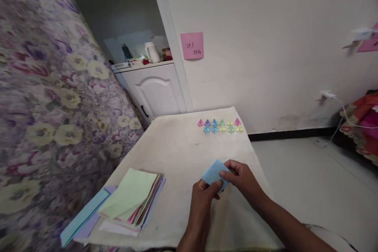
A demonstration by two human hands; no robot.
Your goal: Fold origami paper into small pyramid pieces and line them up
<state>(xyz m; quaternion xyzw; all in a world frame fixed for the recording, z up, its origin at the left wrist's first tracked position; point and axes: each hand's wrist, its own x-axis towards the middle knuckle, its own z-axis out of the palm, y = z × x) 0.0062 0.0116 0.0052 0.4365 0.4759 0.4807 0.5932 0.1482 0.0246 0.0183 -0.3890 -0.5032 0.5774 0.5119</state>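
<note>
Both left hand (204, 193) and right hand (240, 174) are nearly closed, pinching a blue paper (214, 171) above the table (174, 145), thumbs uppermost; some fingers hide behind it, its folds unclear. Near the table's far edge, folded shapes (222, 129) are too small to make out.

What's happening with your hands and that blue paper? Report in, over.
Left hand and right hand pinching light-blue paper square over table. Small folded pieces in two rows beyond. Colored paper stack off left, apart from both hands.
</note>
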